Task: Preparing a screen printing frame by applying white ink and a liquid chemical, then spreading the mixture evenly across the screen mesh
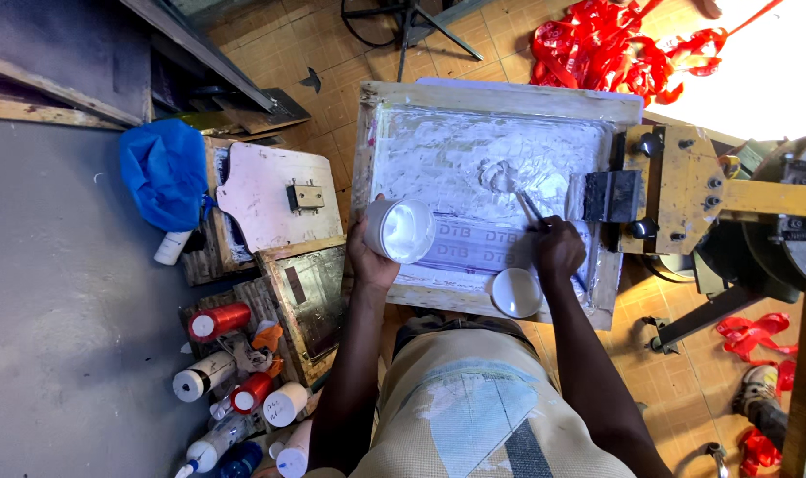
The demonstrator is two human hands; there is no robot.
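Largest first: the wooden-framed printing screen point(496, 181) lies flat before me, its mesh smeared with white ink, fixed at its right edge to a yellow metal clamp arm point(686, 190). Left of it stands a wooden pallet board point(275, 199) with a blue plastic bag point(164, 173) at its side, and below these a cluster of spray cans and bottles point(235, 398). Red ribbons point(616, 44) lie heaped on the tiled floor beyond the screen. My left hand point(372, 257) is closed around a white ink tub point(401, 230), tilted with its mouth towards me, at the screen's near left edge. My right hand point(558, 250) grips a thin spatula point(529, 205) — its tip in the mound of white ink point(500, 177). The round white lid point(516, 292) rests on the frame's near rail — just beside my right wrist.
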